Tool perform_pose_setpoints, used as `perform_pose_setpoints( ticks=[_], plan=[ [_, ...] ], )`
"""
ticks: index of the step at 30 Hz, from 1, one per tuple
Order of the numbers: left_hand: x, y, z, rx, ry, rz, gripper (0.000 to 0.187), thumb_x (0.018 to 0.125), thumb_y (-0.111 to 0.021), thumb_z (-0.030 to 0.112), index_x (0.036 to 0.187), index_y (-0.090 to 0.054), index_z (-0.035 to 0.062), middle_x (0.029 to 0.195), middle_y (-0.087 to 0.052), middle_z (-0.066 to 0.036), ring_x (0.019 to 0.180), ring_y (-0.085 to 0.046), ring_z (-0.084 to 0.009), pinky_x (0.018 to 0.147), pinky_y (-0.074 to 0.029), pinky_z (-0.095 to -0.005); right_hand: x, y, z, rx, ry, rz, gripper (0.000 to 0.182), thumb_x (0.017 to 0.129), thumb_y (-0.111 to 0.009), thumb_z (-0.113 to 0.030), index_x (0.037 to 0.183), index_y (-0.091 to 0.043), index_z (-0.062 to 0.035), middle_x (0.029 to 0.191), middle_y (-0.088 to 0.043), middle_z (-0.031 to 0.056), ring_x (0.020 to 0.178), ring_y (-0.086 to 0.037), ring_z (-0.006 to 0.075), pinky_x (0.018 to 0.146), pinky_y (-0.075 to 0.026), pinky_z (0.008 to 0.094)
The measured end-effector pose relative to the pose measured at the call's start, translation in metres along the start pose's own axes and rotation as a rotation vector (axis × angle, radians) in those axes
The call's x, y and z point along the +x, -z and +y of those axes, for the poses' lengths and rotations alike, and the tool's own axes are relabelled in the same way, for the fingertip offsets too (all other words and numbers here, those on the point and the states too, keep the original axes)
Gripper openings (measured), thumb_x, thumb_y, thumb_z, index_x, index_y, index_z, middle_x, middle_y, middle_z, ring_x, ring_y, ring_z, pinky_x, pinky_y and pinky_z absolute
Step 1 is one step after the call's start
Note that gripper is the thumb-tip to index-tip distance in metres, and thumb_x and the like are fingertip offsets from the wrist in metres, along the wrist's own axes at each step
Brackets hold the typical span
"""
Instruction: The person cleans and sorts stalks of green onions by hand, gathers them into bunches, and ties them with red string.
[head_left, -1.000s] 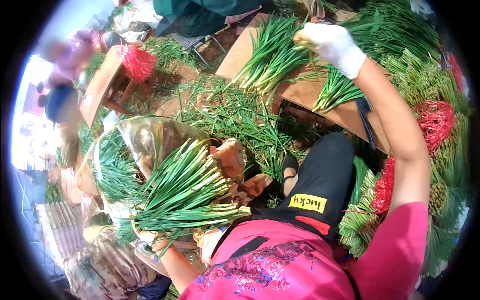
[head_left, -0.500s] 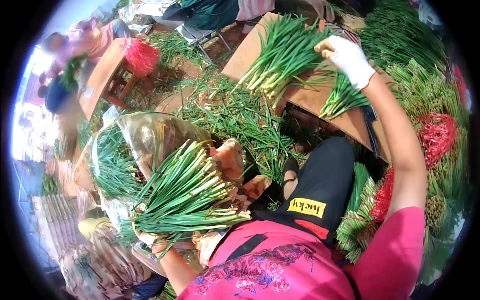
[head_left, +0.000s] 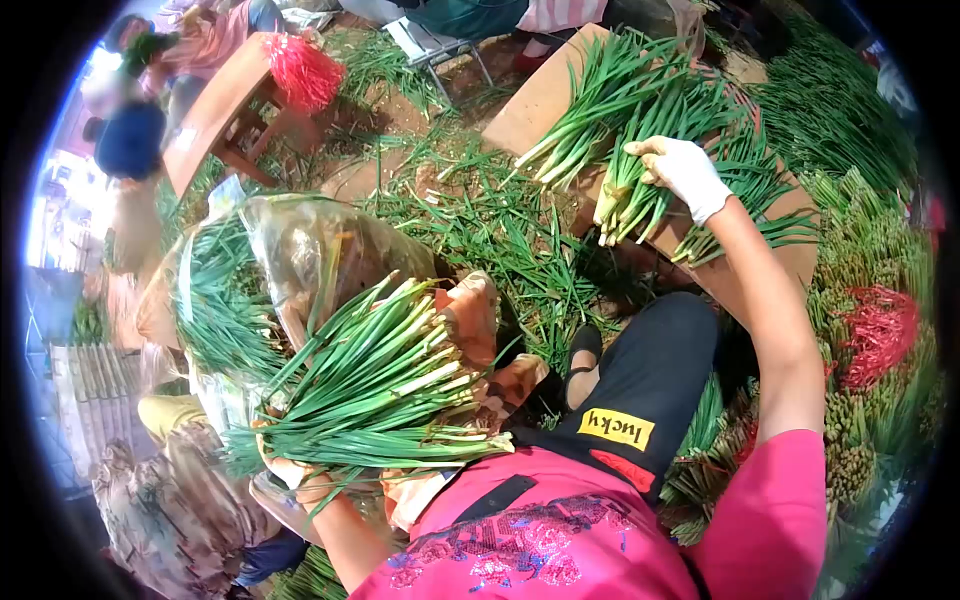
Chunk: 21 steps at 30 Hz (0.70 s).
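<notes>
A large loose bunch of garlic chives [head_left: 390, 380], long green leaves with pale stems, lies across my lap. My left hand [head_left: 290, 468] is closed around its leafy end from the near side; the leaves cover most of the fingers. At the low board table, my right hand [head_left: 685, 175], in a white glove, is closed on some garlic chives [head_left: 625, 195] near their pale stem ends. Another heap of garlic chives [head_left: 590, 110] lies beside it on the board [head_left: 530, 95], and a smaller bunch [head_left: 745, 190] spreads out under my forearm.
Cut leaves litter the ground [head_left: 500, 230]. A plastic bag [head_left: 300, 260] holding more greens stands at left. Tied bundles [head_left: 850, 250] and red plastic strands [head_left: 880, 335] line the right. A stool [head_left: 220, 110] with red strands [head_left: 305, 75] and other people are farther off.
My right hand has moved down and closed on stems, separating some chives from the heap on the board. The left hand keeps its hold. The view has shifted slightly.
</notes>
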<state>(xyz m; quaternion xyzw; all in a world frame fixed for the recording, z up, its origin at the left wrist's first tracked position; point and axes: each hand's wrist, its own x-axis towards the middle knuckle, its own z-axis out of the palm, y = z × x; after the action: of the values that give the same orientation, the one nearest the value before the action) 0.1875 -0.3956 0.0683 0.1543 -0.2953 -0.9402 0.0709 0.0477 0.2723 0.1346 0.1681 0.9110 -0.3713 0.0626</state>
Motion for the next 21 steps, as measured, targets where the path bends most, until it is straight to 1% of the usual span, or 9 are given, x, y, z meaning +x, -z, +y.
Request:
perform_pose_setpoints(
  ticks=[3, 6, 10, 11, 13, 14, 17, 18, 21],
  plan=[
    [0.001, -0.004, -0.002, -0.026, -0.015, 0.068, 0.023, 0.084, -0.056, 0.027, 0.101, -0.066, 0.0160, 0.111, -0.063, -0.009, 0.097, -0.060, -0.0278, 0.084, -0.048, -0.0501, 0.004, 0.000, -0.004, -0.155, 0.141, 0.116, 0.018, 0.084, -0.055, -0.015, 0.099, -0.064, -0.0115, 0.086, -0.067, 0.0059, 0.072, -0.065, 0.0176, 0.067, -0.050, 0.0318],
    [0.001, -0.015, -0.003, 0.029, 0.014, 0.089, 0.022, 0.085, -0.057, 0.028, 0.098, -0.066, 0.0128, 0.105, -0.065, -0.008, 0.092, -0.061, -0.0266, 0.080, -0.049, -0.0482, 0.016, -0.021, -0.025, -0.436, 0.585, 0.317, 0.028, 0.077, -0.064, -0.016, 0.104, -0.060, -0.0109, 0.094, -0.065, 0.0095, 0.087, -0.062, 0.0303, 0.072, -0.050, 0.0368],
    [-0.001, -0.017, -0.003, -0.046, 0.036, 0.036, 0.026, 0.085, -0.058, 0.030, 0.099, -0.064, 0.0091, 0.102, -0.066, -0.008, 0.090, -0.062, -0.0250, 0.078, -0.050, -0.0462, 0.039, -0.049, -0.026, -0.691, 0.659, 0.226, 0.025, 0.073, -0.065, -0.009, 0.096, -0.059, -0.0102, 0.087, -0.059, 0.0139, 0.081, -0.059, 0.0342, 0.071, -0.048, 0.0401],
    [-0.001, -0.016, -0.002, -0.036, 0.014, 0.075, 0.026, 0.086, -0.058, 0.030, 0.099, -0.064, 0.0089, 0.101, -0.066, -0.008, 0.090, -0.062, -0.0249, 0.078, -0.050, -0.0461, 0.044, -0.050, -0.024, -0.756, 0.575, 0.220, 0.021, 0.071, -0.066, -0.009, 0.092, -0.060, -0.0099, 0.084, -0.058, 0.0127, 0.078, -0.059, 0.0316, 0.069, -0.047, 0.0379],
    [-0.002, -0.013, -0.003, -0.018, -0.025, 0.159, 0.026, 0.086, -0.058, 0.030, 0.099, -0.065, 0.0085, 0.100, -0.066, -0.008, 0.089, -0.062, -0.0247, 0.077, -0.050, -0.0460, 0.033, -0.042, -0.025, -0.365, 0.566, 0.290, 0.011, 0.074, -0.064, -0.012, 0.084, -0.062, -0.0088, 0.086, -0.059, 0.0119, 0.081, -0.060, 0.0308, 0.070, -0.047, 0.0375],
    [-0.002, -0.011, -0.004, 0.037, -0.006, 0.110, 0.027, 0.086, -0.058, 0.030, 0.100, -0.064, 0.0079, 0.101, -0.066, -0.008, 0.088, -0.062, -0.0255, 0.077, -0.050, -0.0462, 0.033, -0.033, -0.028, -0.272, 0.406, 0.263, 0.012, 0.074, -0.066, -0.014, 0.084, -0.063, -0.0086, 0.089, -0.058, 0.0095, 0.082, -0.059, 0.0276, 0.073, -0.046, 0.0333],
    [-0.005, -0.025, -0.009, -0.067, 0.069, 0.037, 0.028, 0.085, -0.059, 0.030, 0.100, -0.064, 0.0069, 0.100, -0.066, -0.009, 0.088, -0.062, -0.0264, 0.078, -0.049, -0.0466, 0.032, -0.016, -0.026, 0.138, 0.493, 0.313, 0.008, 0.077, -0.064, -0.009, 0.083, -0.063, -0.0046, 0.090, -0.064, 0.0045, 0.087, -0.061, 0.0162, 0.077, -0.047, 0.0272],
    [-0.004, -0.026, -0.009, -0.060, 0.036, 0.065, 0.028, 0.085, -0.059, 0.030, 0.099, -0.064, 0.0060, 0.099, -0.066, -0.010, 0.088, -0.062, -0.0276, 0.078, -0.049, -0.0475, 0.033, -0.009, -0.029, 0.357, 0.328, 0.261, 0.006, 0.079, -0.063, -0.008, 0.081, -0.061, -0.0027, 0.090, -0.066, 0.0035, 0.085, -0.061, 0.0125, 0.076, -0.047, 0.0248],
    [0.004, -0.014, -0.006, -0.014, 0.018, 0.126, 0.027, 0.085, -0.059, 0.029, 0.098, -0.064, 0.0058, 0.096, -0.066, -0.010, 0.088, -0.061, -0.0287, 0.079, -0.049, -0.0481, -0.009, 0.023, -0.077, 0.493, 0.271, 0.265, 0.015, 0.086, -0.057, -0.016, 0.092, -0.059, -0.0018, 0.086, -0.067, 0.0069, 0.065, -0.056, 0.0034, 0.055, -0.039, 0.0167]
  ],
)
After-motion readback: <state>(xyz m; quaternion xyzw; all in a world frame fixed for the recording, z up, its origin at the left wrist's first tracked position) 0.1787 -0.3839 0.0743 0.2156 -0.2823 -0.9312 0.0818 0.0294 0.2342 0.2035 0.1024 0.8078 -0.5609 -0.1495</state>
